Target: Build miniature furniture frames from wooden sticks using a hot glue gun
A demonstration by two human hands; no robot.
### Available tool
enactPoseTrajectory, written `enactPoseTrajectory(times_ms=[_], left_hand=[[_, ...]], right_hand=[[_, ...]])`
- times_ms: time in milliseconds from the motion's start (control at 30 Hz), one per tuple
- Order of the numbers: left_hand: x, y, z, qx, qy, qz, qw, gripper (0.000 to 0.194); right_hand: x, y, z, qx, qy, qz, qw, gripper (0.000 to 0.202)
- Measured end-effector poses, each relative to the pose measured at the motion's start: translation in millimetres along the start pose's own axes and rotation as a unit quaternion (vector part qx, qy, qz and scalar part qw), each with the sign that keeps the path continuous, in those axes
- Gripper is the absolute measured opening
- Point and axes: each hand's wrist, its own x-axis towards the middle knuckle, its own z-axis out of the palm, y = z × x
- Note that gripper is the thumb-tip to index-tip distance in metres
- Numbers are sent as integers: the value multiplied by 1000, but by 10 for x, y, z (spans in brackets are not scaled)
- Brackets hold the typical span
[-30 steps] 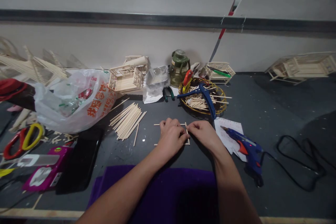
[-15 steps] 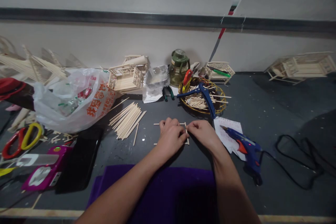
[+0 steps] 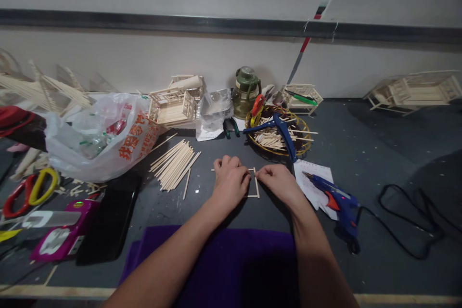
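Observation:
Thin wooden sticks form a three-sided frame [image 3: 257, 185] on the dark table, with two long sticks and a crosspiece at the right end. My left hand [image 3: 231, 180] lies over the long sticks with its fingers bent down onto them, hiding their middle parts. At the crosspiece's far corner, my right hand [image 3: 276, 178] has thumb and forefinger pinched together on the stick. A pile of loose sticks [image 3: 176, 166] lies left of my hands. On the right, a blue glue gun [image 3: 335, 197] rests partly on a piece of paper [image 3: 314, 180].
Behind my hands is a wicker basket [image 3: 306, 147] of stick pieces, with a blue cutter [image 3: 285, 134] across it. A green-lidded jar [image 3: 247, 91] and small stick models [image 3: 173, 108] stand by the wall. A plastic bag [image 3: 97, 163], scissors [image 3: 50, 187] and a black phone [image 3: 110, 221] lie left.
My left hand has slid a little left, away from the crosspiece, uncovering more of the frame's right end. My right hand stays at the far corner.

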Motion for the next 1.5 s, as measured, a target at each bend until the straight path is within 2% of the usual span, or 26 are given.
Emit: enactPoseTrajectory(times_ms=[233, 467, 800, 1500], left_hand=[[-2, 6, 8, 4, -3, 4, 1000, 17], [42, -43, -7, 47, 25, 11, 999, 19], [74, -120, 72, 83, 48, 20, 995, 20], [85, -105, 41, 71, 36, 8, 997, 17]], right_hand=[[8, 10, 4, -1, 0, -7, 1000, 29], [12, 8, 11, -12, 0, -5, 1000, 30], [1, -16, 7, -15, -2, 5, 1000, 29], [15, 3, 21, -14, 8, -16, 1000, 30]])
